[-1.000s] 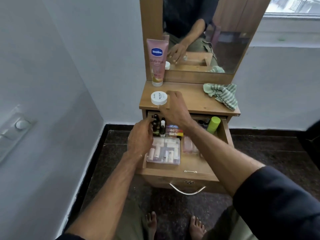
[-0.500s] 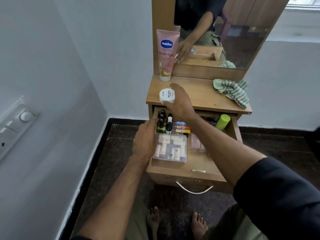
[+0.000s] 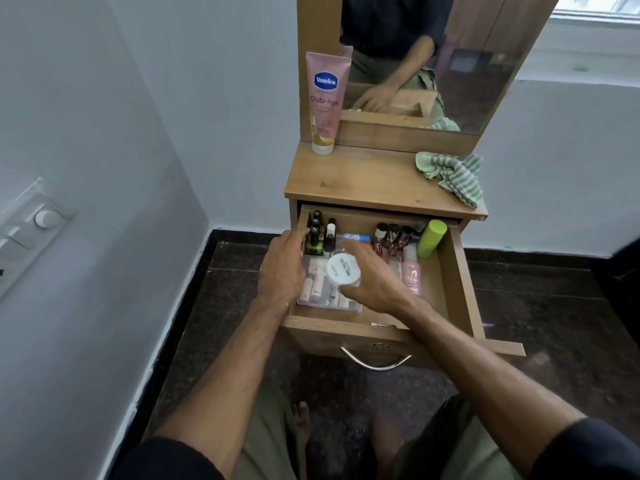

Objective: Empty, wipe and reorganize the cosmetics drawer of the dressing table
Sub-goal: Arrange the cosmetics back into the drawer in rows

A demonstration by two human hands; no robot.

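Single head-worn wide-angle view, steeply forward and down, close above the open drawer (image 3: 460,271) and both forearms.

The dressing table stands in the corner, its mirror (image 3: 433,64) rising at the back of the tabletop (image 3: 367,178). A lotion tube (image 3: 325,102) stands upright at the tabletop's back left, against the mirror frame; a cloth (image 3: 453,176) lies crumpled at the right edge. Below, the drawer (image 3: 460,278) is pulled out. Along its back wall stand small bottles (image 3: 320,237) on the left and more bottles (image 3: 393,235) toward the right, with a tilted cylinder (image 3: 431,237) in the back right corner. A clear box (image 3: 322,289) lies front left. The left hand (image 3: 282,268) sits at the drawer's left side; the right hand (image 3: 374,282) holds a round jar (image 3: 343,269) above the box.
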